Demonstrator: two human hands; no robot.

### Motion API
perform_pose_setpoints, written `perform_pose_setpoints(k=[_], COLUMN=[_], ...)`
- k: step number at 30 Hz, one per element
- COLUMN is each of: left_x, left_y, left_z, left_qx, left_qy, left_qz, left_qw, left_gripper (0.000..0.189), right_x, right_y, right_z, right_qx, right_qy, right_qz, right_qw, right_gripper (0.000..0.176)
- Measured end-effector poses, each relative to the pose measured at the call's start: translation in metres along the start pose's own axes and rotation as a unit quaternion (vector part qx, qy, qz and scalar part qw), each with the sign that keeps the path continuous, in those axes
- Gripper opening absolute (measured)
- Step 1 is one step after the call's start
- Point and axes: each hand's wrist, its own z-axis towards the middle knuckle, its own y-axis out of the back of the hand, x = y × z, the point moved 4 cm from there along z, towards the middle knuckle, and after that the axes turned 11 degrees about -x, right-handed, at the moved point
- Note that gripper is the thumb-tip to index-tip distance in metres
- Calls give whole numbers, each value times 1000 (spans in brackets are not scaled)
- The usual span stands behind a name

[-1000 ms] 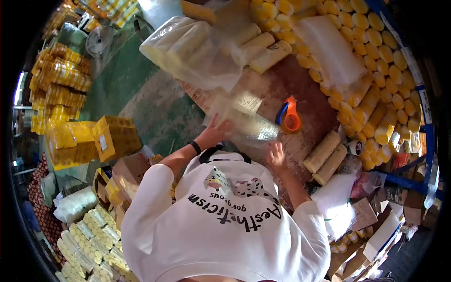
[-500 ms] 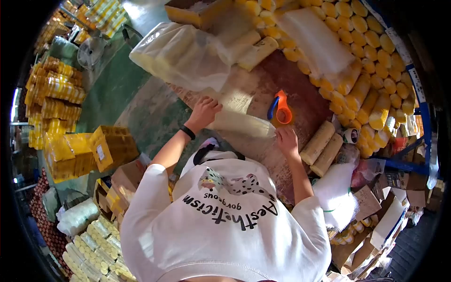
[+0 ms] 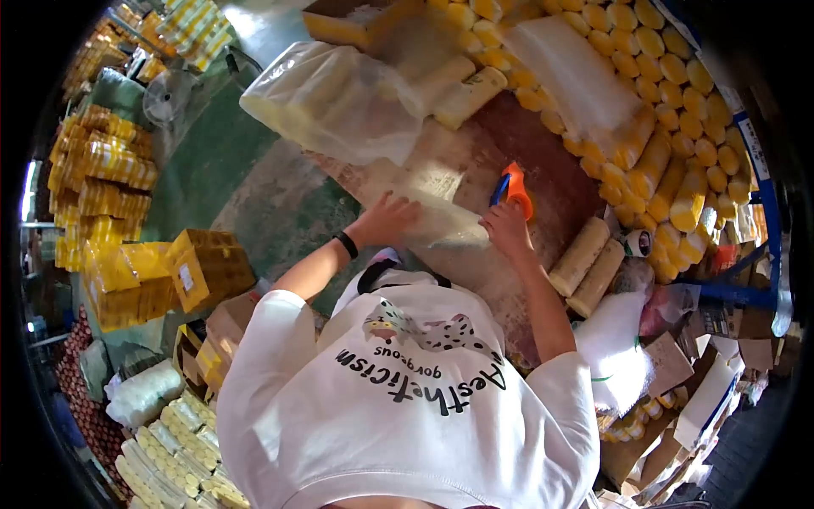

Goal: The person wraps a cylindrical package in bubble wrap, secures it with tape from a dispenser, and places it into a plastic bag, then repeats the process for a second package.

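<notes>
A translucent plastic-wrapped bundle (image 3: pixel 448 222) lies crosswise on the worn board between my hands. My left hand (image 3: pixel 386 220), with a dark band at the wrist, rests on its left end, fingers stretched out. At the other end, my right hand (image 3: pixel 507 229) pinches the plastic with bent fingers. Just beyond that hand stands an orange tape dispenser (image 3: pixel 519 191) with a blue part, partly overlapped by my fingers. A large clear plastic bag (image 3: pixel 339 102) with pale rolls inside lies ahead of my left hand.
Two pale cylindrical rolls (image 3: pixel 585 267) lie right of my right arm. Yellow-ended rolls (image 3: pixel 670 93) are stacked at the far right, with a clear plastic sheet (image 3: pixel 577 81) over some. Yellow-taped cartons (image 3: pixel 208 267) stand on the left. An open box (image 3: pixel 360 21) sits at the back.
My right hand has moved left and forward along the plastic, closer to the tape dispenser. My left hand has shifted slightly right and down, its fingers now flatter over the bundle.
</notes>
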Motion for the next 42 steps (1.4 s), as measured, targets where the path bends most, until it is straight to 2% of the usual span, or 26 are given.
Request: perform_pose_setpoints(k=[1,3,5,6,7,8,9,10,11,12,13,14,15,16,18,21,24,26,29,32,33,35,38,40,41,42], left_x=[-5,-7,3,5,7,4,6,2,4,4,0,-1,1,5,4,0,3,4,-3,-2,-2,8,15,14,7,2], left_y=[-3,-23,-27,-27,-35,17,8,-36,-61,-51,-39,-49,-61,-52,-21,-1,-28,-39,-20,-24,-45,-54,-37,-20,-17,-18], left_z=[-5,-11,-14,-11,-9,13,7,9,13,16,21,22,22,19,13,15,25,23,15,13,21,34,47,41,39,30], left_qx=[15,-1,-28,-47,-161,49,-149,-111,-80,-41,-1,-25,-49,-107,-222,-137,-164,-126,-78,-89,-18,-21,-62,-102,-16,-57], left_qy=[4,114,211,247,231,223,190,112,141,137,133,117,100,102,99,157,172,189,213,95,72,33,24,17,44,26], left_qz=[-3,-96,-175,-216,-265,-146,-136,-45,-91,-75,-63,-72,-81,-97,-126,-115,-143,-203,-252,-226,-217,-180,-178,-152,-71,-69], left_qw=[1000,989,961,944,922,963,961,986,983,987,989,990,990,984,962,971,961,952,941,965,973,983,982,983,996,996], left_gripper=[76,72,67,63,53,45,34,26,20,19,18,19,19,20,22,16,22,27,37,37,36,33,19,13,14,15], right_x=[-5,-7,-5,-9,1,4,6,9,12,17,23,24,18,11,6,7,3,-4,26,38,29,22,7,7,11,14], right_y=[1,10,15,-1,15,19,17,14,9,9,18,18,8,-3,-11,-19,-36,-44,-9,5,-12,-23,-14,-2,-1,-10], right_z=[-2,-10,-18,-20,-15,-10,-6,-1,0,3,2,1,3,4,7,10,11,7,5,2,1,10,13,11,6,0], right_qx=[-13,-92,-114,-91,-128,-136,-123,-95,-174,-67,-82,-94,-72,-48,-84,-90,-97,-86,-132,-18,53,116,12,-82,-82,-66], right_qy=[-2,6,50,64,93,87,78,79,138,116,93,70,55,39,41,13,-3,-14,24,75,65,96,72,73,57,39], right_qz=[19,-14,-17,-46,-19,40,36,27,-2,-17,32,81,60,38,86,59,73,104,147,178,99,-26,76,170,171,165], right_qw=[1000,996,992,993,987,986,989,992,975,991,992,990,994,997,992,994,993,991,980,981,992,988,994,979,980,983], right_gripper=[17,17,17,14,11,8,9,10,12,11,12,14,14,15,14,12,13,12,19,33,36,29,24,22,17,15])
